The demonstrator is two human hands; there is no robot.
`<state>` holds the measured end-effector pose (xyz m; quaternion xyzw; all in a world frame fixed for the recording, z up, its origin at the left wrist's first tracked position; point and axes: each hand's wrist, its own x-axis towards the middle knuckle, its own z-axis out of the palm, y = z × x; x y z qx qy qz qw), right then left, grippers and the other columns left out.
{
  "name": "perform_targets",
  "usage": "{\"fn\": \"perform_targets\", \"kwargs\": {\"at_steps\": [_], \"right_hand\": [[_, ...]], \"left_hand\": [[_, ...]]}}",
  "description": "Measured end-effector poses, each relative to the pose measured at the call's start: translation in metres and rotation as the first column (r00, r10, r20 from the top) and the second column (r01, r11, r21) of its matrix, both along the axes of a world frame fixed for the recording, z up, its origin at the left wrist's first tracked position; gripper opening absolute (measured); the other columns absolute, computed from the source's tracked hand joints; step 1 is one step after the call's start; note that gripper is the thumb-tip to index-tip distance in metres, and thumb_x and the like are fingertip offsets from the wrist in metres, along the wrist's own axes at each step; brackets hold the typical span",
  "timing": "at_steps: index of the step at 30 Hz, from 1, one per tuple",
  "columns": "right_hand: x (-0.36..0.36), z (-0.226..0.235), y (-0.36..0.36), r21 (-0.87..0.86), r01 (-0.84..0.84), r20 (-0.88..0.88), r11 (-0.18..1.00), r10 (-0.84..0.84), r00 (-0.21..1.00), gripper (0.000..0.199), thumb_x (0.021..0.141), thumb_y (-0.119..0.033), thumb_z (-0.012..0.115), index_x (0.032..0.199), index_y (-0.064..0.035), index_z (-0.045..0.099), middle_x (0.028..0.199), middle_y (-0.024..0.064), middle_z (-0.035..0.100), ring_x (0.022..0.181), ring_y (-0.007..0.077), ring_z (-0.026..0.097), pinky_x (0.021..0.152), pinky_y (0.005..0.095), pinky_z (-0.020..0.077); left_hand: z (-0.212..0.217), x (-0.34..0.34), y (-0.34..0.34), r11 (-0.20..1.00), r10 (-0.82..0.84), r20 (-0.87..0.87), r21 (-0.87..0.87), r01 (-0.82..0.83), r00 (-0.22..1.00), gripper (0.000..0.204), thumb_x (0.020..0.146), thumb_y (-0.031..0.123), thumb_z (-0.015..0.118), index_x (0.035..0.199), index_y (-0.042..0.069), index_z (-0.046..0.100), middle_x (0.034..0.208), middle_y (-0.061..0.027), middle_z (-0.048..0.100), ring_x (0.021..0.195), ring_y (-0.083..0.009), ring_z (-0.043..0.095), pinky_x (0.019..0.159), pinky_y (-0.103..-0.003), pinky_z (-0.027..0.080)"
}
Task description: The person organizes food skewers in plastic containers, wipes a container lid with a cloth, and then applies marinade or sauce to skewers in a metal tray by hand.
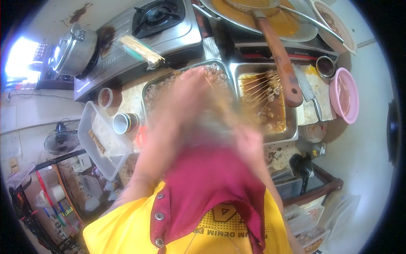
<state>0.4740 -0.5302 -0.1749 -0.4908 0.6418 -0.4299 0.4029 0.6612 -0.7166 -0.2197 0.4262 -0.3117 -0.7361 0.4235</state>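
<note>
My left hand [191, 86] is over a metal tray [147, 80] of small pale ring-shaped food pieces [218, 76]. Motion smears its fingers, so their grip does not show. Close by its fingertips, a thin wooden skewer [209, 82] slants toward my right hand [247, 137], and its lower part fades into a brownish blur. The right hand is also smeared, in front of the two trays, and its fingers cannot be made out. Beside it, a second metal tray [292, 131] holds brown sauce and several loaded skewers [262, 89], their pale pieces toward the right.
A brown wooden handle [275, 55] juts over the second tray from a wide pan [313, 33]. A knife [311, 93] lies beside a pink bowl [343, 95]. Bundled sticks [141, 50] rest by the stove [186, 36]. At left are a cup [121, 123] and a clear plastic container [111, 169].
</note>
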Motion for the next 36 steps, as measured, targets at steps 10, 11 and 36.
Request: {"fn": "perform_targets", "kwargs": {"at_steps": [10, 11, 36], "right_hand": [[0.006, -0.011, 0.006, 0.023, 0.034, 0.131, 0.999, -0.037, 0.991, 0.014, 0.092, -0.008, 0.06, 0.096, 0.0036, 0.068, 0.071, 0.0114, 0.065, 0.066, 0.0115, 0.06, 0.063, 0.0276, 0.0476], [0.008, -0.008, 0.005, 0.015, 0.033, 0.111, 0.999, -0.035, 0.993, 0.014, 0.092, -0.008, 0.06, 0.096, 0.0035, 0.068, 0.071, 0.0114, 0.065, 0.065, 0.0115, 0.059, 0.062, 0.0276, 0.0473], [-0.021, -0.025, 0.0, 0.087, 0.174, 0.204, 0.981, -0.189, 0.961, 0.019, 0.096, -0.009, 0.058, 0.098, 0.0067, 0.069, 0.086, 0.0035, 0.068, 0.077, 0.0078, 0.057, 0.071, 0.0237, 0.0469]], "left_hand": [[-0.027, 0.001, -0.005, 0.997, 0.07, 0.099, -0.02, -0.068, 0.993, 0.02, 0.092, 0.013, 0.065, 0.107, 0.0, 0.061, 0.101, -0.0132, 0.069, 0.094, -0.0242, 0.069, 0.083, -0.032, 0.058], [-0.025, 0.002, -0.004, 0.999, 0.045, 0.106, -0.018, -0.043, 0.993, 0.02, 0.092, 0.013, 0.065, 0.107, 0.001, 0.061, 0.101, -0.0131, 0.069, 0.094, -0.0236, 0.069, 0.082, -0.032, 0.058], [-0.034, 0.008, 0.02, 0.894, -0.013, 0.81, -0.253, 0.37, 0.587, 0.028, 0.088, 0.016, 0.07, 0.112, 0.001, 0.065, 0.102, -0.0133, 0.071, 0.092, -0.0218, 0.068, 0.08, -0.031, 0.053]]}}
